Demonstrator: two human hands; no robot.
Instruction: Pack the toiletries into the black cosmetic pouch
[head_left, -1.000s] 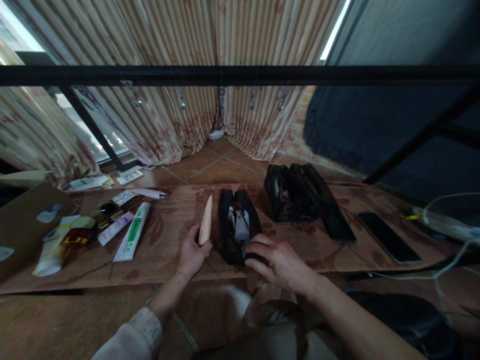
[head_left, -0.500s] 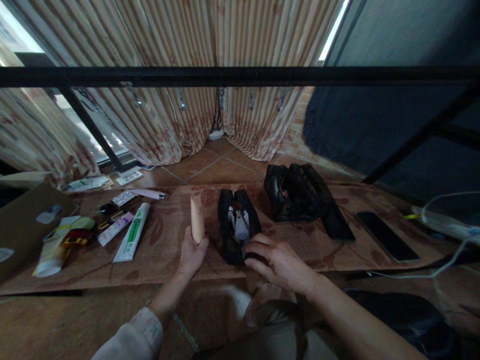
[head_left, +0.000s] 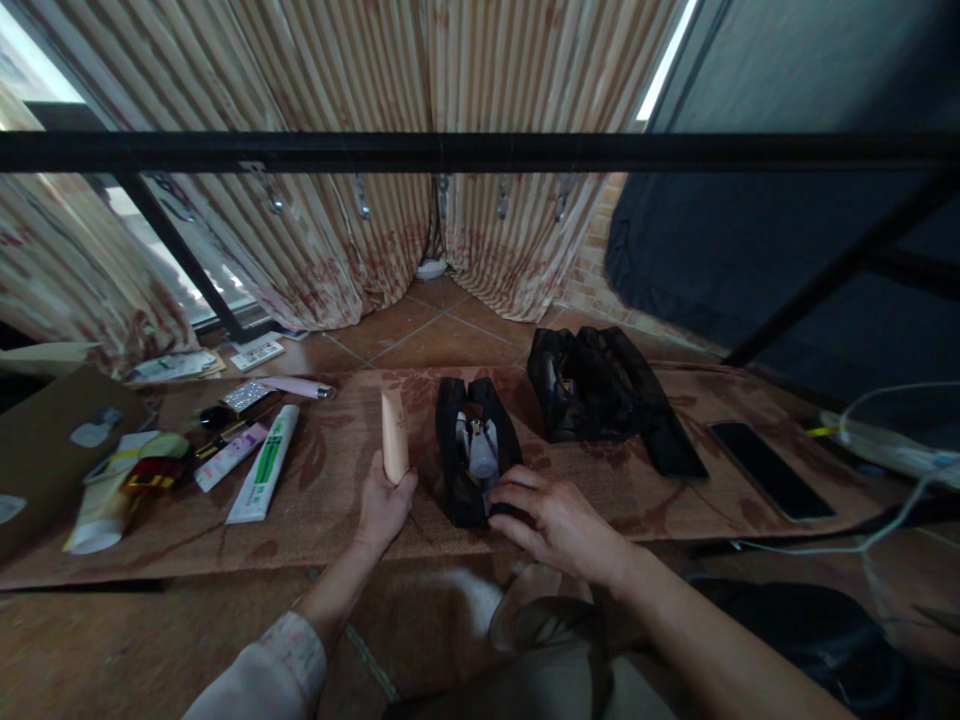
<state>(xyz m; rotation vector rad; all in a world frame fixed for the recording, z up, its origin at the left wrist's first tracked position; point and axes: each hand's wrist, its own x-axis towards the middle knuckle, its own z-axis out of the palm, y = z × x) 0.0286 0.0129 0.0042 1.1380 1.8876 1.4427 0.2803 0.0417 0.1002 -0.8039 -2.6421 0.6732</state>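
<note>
My left hand [head_left: 385, 505] is closed around the lower end of a peach-coloured squeeze tube [head_left: 394, 437], held upright over the cloth. Just right of it stands a small black pouch [head_left: 454, 470], unzipped at the top. Inside the pouch sit a pale lilac bottle [head_left: 484, 455] and other small items I cannot make out fully. My right hand [head_left: 551, 515] grips the near right edge of the pouch between thumb and fingers.
On the left lie a white and green tube [head_left: 264, 465], a pink tube [head_left: 230, 456], a pale pink pen-like stick [head_left: 300, 387], and a cardboard box [head_left: 60, 440]. A larger black bag [head_left: 600, 385] and a phone [head_left: 771, 470] are on the right. A black rail [head_left: 480, 152] crosses behind.
Almost nothing differs. Both hands, the tube and the pouch stay in place, with only a very slight shift of the view.
</note>
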